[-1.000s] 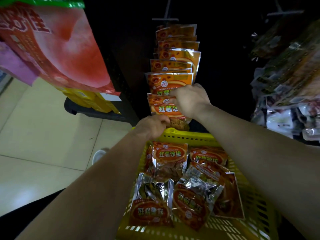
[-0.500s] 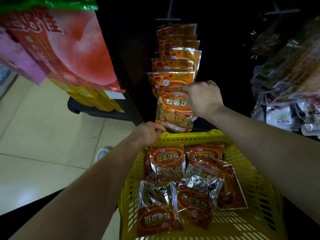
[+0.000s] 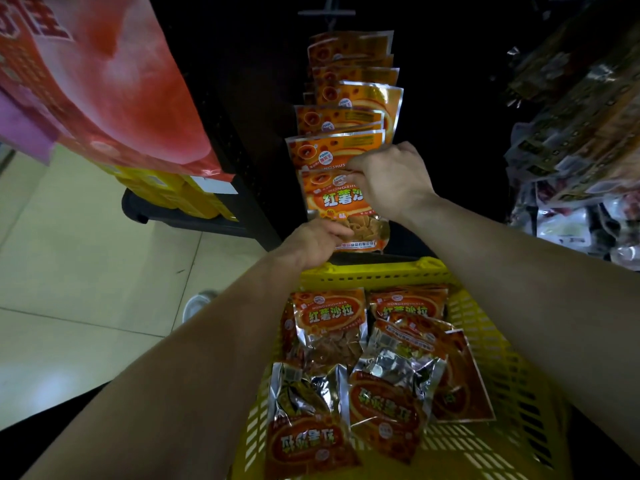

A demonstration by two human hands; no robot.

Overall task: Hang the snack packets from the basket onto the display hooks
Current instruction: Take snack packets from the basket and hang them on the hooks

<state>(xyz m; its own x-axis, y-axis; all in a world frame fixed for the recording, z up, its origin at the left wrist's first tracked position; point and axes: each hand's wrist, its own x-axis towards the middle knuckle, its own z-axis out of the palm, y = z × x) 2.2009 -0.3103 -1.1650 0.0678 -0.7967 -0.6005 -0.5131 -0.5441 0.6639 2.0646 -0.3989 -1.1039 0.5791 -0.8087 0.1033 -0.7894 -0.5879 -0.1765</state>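
Orange snack packet [image 3: 341,209] stands upright, long axis vertical, print facing you, its top against the hung packets [image 3: 346,112] above the yellow basket [image 3: 374,271]. Your right hand [image 3: 391,178] pinches its top edge. Your left hand [image 3: 311,242], on the basket rim half a second ago, now holds its bottom corner.

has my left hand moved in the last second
Yes: the left hand rose from the far rim of the yellow basket and now holds the lower left corner of the held packet.
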